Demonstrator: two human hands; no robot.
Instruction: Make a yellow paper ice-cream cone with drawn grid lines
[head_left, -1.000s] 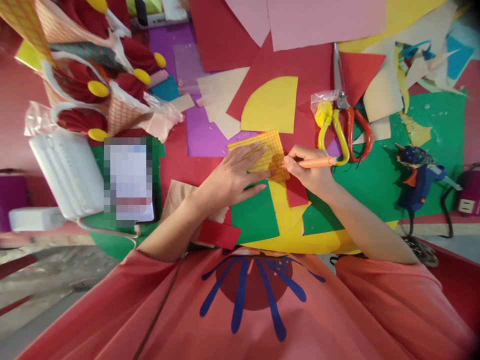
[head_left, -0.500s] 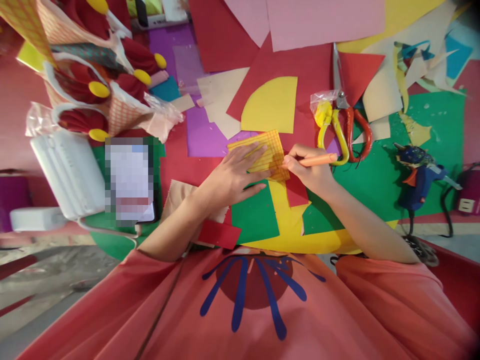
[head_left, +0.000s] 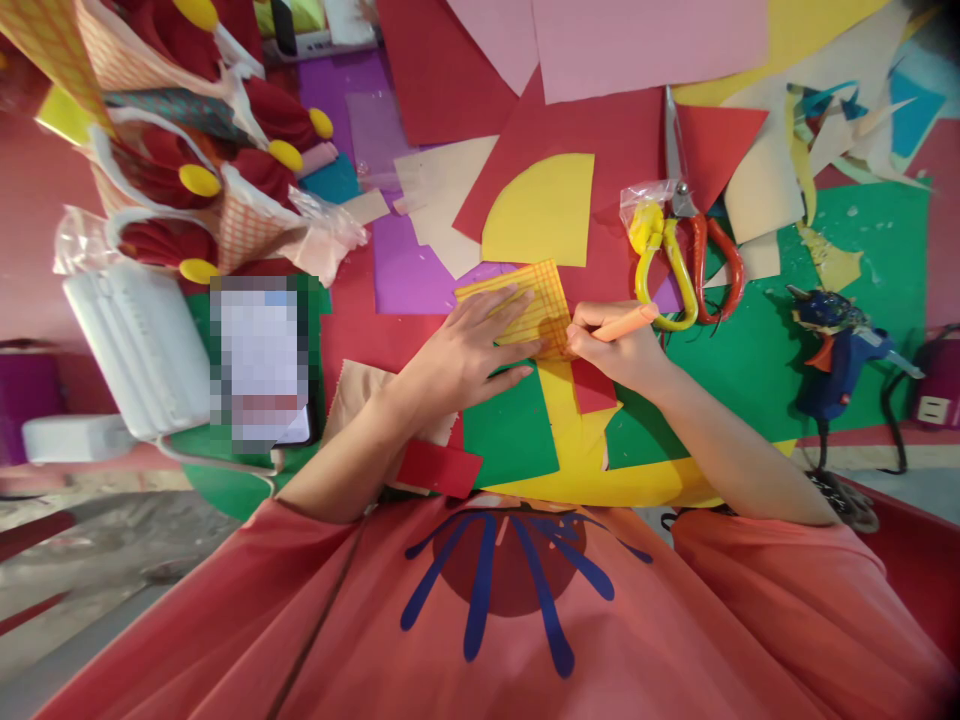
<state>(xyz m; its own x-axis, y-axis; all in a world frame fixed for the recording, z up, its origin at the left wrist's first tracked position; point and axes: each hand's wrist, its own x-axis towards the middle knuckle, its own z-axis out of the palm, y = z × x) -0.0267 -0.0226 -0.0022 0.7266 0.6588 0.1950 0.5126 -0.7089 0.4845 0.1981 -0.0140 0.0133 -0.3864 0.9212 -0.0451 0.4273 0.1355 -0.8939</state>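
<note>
A yellow paper piece with orange grid lines (head_left: 544,295) lies on the sheets in front of me. My left hand (head_left: 480,345) is flat on it, fingers spread, pressing it down. My right hand (head_left: 619,345) is closed around an orange marker (head_left: 630,322), its tip end at the right edge of the gridded paper and mostly hidden by my fingers. Just above lies a plain yellow quarter-circle of paper (head_left: 544,212). Scissors (head_left: 679,200) with one yellow and one red handle lie right beyond my right hand.
Paper cones with dark red filling (head_left: 259,210) are heaped at the left, by a white power strip (head_left: 139,345) and a phone (head_left: 262,360). A blue glue gun (head_left: 832,370) lies at the right. Paper scraps (head_left: 832,140) sit at the far right; a pink sheet (head_left: 652,50) is at the back.
My right hand has shifted slightly down, and the marker's rear end has tilted and moved left. My left hand and the gridded paper stay put.
</note>
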